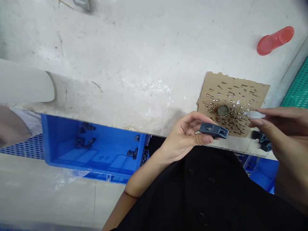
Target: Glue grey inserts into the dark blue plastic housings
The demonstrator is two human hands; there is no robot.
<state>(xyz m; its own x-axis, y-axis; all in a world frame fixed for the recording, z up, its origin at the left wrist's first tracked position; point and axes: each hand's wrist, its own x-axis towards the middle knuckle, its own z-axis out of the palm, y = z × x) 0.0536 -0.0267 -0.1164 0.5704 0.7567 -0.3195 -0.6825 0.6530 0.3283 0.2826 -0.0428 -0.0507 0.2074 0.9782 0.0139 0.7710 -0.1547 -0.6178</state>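
Note:
My left hand [187, 138] is closed around a dark grey plastic part [213, 130] with a slot and a square opening, held over the table's front edge. At the right, my right hand [284, 131] has thumb and forefinger pinched on a small whitish, see-through piece [252, 114], whose kind is too small to make out. Between and beyond the hands lies a cardboard sheet [257, 86] dotted with shiny brownish drops of liquid. A round bottle cap [223, 111] sits on the cardboard. Dark plastic parts [263, 141] lie at the table edge, partly behind my right thumb.
A red cup-like piece [275, 41] is at the far right of the pale table [134, 57], near a green perforated basket [297, 88]. Below the edge, a blue bin [93, 160] holds several dark parts. A white rounded object [26, 81] juts in from the left.

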